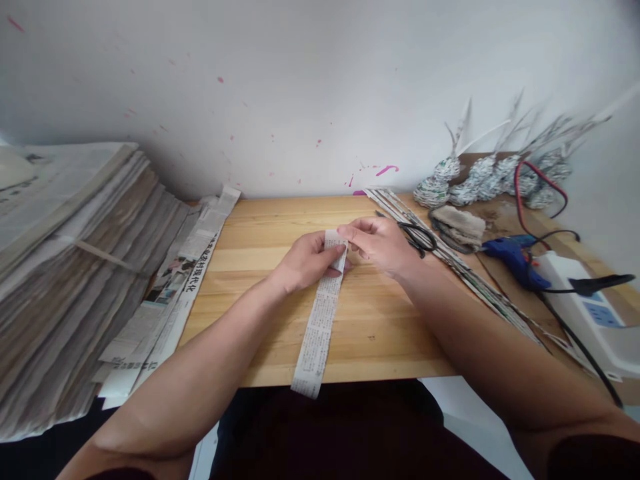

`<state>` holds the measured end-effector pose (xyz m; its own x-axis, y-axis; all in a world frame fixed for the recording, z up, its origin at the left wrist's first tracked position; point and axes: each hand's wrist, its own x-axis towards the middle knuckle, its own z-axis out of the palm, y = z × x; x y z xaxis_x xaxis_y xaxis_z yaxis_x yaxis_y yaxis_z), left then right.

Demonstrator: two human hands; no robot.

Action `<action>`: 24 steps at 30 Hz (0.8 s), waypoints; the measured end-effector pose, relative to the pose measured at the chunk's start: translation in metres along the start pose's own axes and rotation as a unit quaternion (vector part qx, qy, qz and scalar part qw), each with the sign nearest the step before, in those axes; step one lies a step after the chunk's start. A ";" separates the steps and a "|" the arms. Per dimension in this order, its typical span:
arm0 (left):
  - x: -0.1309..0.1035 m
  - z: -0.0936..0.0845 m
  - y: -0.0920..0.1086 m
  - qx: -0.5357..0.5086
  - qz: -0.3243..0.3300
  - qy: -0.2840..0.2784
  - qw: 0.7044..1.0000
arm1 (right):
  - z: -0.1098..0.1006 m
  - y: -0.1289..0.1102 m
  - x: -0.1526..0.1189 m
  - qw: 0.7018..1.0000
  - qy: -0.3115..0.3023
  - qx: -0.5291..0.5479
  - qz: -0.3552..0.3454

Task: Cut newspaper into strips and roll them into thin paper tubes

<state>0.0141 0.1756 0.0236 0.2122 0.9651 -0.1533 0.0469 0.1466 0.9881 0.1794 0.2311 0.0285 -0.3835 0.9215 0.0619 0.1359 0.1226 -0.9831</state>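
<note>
A long, narrow newspaper strip [316, 327] runs from between my hands toward me, its near end hanging past the table's front edge. My left hand [310, 259] is closed on the strip near its far end, with the thumb lying over the paper. At the top right corner of the same strip, my right hand [373, 241] pinches the paper between thumb and fingers. Just beyond the right hand lie black-handled scissors [423, 237], partly covered by it.
A tall newspaper stack [100, 267] stands left, beside cut newspaper strips [175, 273]. Rolled paper sticks [465, 287] lie right. Farther right are a grey cloth [457, 227], a blue glue gun [515, 257], a white power strip [590, 307] and several woven paper pieces [485, 177] against the wall.
</note>
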 end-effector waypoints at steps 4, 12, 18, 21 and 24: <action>0.000 -0.001 0.001 -0.013 0.004 0.043 0.999 | -0.006 -0.002 0.002 0.999 -0.032 0.010 0.016; 0.001 0.000 0.000 -0.050 -0.015 0.048 0.997 | -0.007 0.002 0.001 0.999 -0.029 -0.039 -0.015; 0.002 0.002 -0.002 -0.090 -0.030 0.039 0.995 | -0.006 -0.003 0.001 0.999 -0.034 0.006 0.008; 0.003 0.003 -0.002 -0.071 -0.027 0.042 0.996 | -0.006 -0.004 0.001 0.999 -0.032 0.016 0.018; 0.002 0.005 -0.003 -0.046 -0.008 0.051 0.998 | -0.004 -0.001 0.002 0.999 -0.024 0.023 0.021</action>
<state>0.0190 0.1764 0.0207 0.1111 0.9788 -0.1722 -0.0406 0.1776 0.9833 0.1826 0.2341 0.0305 -0.4214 0.9068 0.0134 0.1113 0.0663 -0.9916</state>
